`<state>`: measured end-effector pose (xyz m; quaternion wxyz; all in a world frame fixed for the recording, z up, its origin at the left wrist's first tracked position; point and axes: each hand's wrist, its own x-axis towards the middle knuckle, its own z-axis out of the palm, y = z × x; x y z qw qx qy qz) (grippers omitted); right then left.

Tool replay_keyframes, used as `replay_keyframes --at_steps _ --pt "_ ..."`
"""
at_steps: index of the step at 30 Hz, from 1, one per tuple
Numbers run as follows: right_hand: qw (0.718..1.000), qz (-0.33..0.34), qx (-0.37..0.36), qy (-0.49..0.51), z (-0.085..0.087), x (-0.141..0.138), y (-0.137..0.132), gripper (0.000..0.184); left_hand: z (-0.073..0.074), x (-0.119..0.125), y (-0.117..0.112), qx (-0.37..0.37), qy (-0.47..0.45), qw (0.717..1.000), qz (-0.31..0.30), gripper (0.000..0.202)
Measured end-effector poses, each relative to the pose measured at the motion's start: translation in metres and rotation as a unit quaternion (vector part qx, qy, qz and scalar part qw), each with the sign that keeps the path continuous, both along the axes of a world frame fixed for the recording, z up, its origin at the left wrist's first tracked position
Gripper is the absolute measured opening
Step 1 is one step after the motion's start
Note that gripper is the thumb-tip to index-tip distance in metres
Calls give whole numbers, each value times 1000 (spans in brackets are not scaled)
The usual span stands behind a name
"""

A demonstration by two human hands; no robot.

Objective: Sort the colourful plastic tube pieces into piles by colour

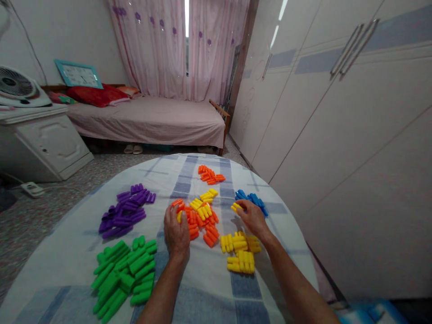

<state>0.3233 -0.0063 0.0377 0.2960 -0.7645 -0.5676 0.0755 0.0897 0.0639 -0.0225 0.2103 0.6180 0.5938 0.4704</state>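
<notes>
My right hand [252, 218] pinches a yellow plastic toy piece [236, 207] made of joined rounded bars, just left of the blue pieces [254, 198]. At the left edge of the mixed pile, my left hand [177, 231] curls its fingers round a yellow piece [179, 217], partly hidden by the thumb. An orange piece [177, 204] lies by its fingertips. Orange pieces [211, 235] make up most of this pile, with several yellow pieces [202, 208] on top. Nearer my right forearm is a group of yellow pieces [241, 261].
A round table with a checked cloth [199, 288] carries purple pieces [128, 211] and green pieces [124, 274] on the left. A small orange heap [211, 174] lies at the far side. Beyond stand a bed [151, 117], a cabinet [50, 144] and a wardrobe [337, 157].
</notes>
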Motion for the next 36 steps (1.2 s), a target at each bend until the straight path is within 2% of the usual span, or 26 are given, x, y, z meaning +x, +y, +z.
replay_keyframes --at_steps 3,6,9,12,15,19,23,27,30,33,36 --pt "999 19 -11 27 -2 20 -34 31 -1 0 1 8 -2 1000 0 43" --pt "998 8 -44 32 -11 28 -59 34 -3 0 2 15 -5 1000 6 43" --pt "996 43 -68 26 -20 29 -71 31 -4 1 2 20 -7 1000 7 44" --pt "996 62 -62 8 -19 27 -70 31 -4 1 2 21 -9 1000 6 43" --pt "997 62 -31 -25 -9 19 -51 29 -4 1 2 23 -12 1000 9 42" --pt "989 116 -15 -90 7 -4 5 37 -3 2 2 23 -17 1000 7 42" --pt "965 174 -75 -183 10 -27 68 58 -3 2 3 17 -18 1000 10 42" --pt "944 216 -125 -217 3 -35 109 57 -7 1 4 14 -13 1000 11 45" --pt "939 225 -155 -208 -2 -33 122 43 -9 1 5 16 -14 1000 9 44" --pt "942 200 -179 -200 -1 -29 121 28 -6 1 5 17 -14 1000 10 43" --pt "949 171 -184 -193 11 -24 104 31 -4 1 4 15 -12 1000 14 42"
